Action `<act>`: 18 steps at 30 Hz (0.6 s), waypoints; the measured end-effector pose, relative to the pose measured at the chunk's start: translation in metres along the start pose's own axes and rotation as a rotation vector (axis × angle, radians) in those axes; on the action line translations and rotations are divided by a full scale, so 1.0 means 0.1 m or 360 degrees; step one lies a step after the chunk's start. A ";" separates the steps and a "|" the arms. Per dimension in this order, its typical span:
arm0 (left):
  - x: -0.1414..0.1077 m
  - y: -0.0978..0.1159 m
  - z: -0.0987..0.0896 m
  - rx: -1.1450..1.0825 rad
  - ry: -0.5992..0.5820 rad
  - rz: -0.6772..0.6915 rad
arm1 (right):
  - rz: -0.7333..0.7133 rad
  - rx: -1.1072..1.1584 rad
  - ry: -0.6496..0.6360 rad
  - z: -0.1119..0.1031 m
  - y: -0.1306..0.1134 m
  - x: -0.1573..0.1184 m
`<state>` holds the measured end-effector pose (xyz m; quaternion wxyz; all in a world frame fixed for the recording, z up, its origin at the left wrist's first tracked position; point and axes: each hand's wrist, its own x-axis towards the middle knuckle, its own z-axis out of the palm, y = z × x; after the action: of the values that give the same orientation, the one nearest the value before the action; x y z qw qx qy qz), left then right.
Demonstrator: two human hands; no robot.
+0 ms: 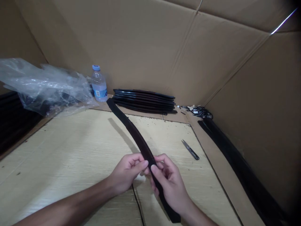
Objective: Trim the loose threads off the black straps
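Observation:
A long, black, slightly curved strip [138, 137] is held above the table, running from the far left down toward me. My left hand [131, 169] pinches its left edge between thumb and fingers. On the other edge, my right hand [168, 180] grips the strip with the thumb on top and the fingers curled beneath. Both thumbs lie close together near the strip's middle. A thin black cord [138, 202] hangs below my left hand; where it starts is hidden. To the right of the hands, a pair of thread snips [190, 150] lies on the table.
A stack of black strips [143, 102] rests at the back by the cardboard wall [113, 40]. Left of it stand a water bottle [99, 84] and crumpled clear plastic [58, 88]. More black strips [235, 163] lie along the right edge, near tangled cords [199, 111].

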<state>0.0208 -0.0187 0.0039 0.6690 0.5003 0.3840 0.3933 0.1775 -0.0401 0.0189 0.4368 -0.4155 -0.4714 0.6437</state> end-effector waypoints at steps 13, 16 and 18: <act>-0.01 0.01 0.01 0.0035 -0.0038 -0.0004 | 0.0018 -0.0089 0.0071 0.00 -0.03 0.01; -0.02 -0.01 -0.01 0.0041 -0.0054 -0.0001 | -0.0042 -0.0224 0.0057 -0.01 -0.04 0.01; -0.03 -0.03 -0.02 0.0027 -0.0090 0.0010 | -0.0083 -0.0276 0.0061 -0.02 -0.06 0.01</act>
<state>0.0186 -0.0209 0.0011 0.6741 0.5180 0.3667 0.3779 0.1797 -0.0381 0.0239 0.4246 -0.4515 -0.5276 0.5810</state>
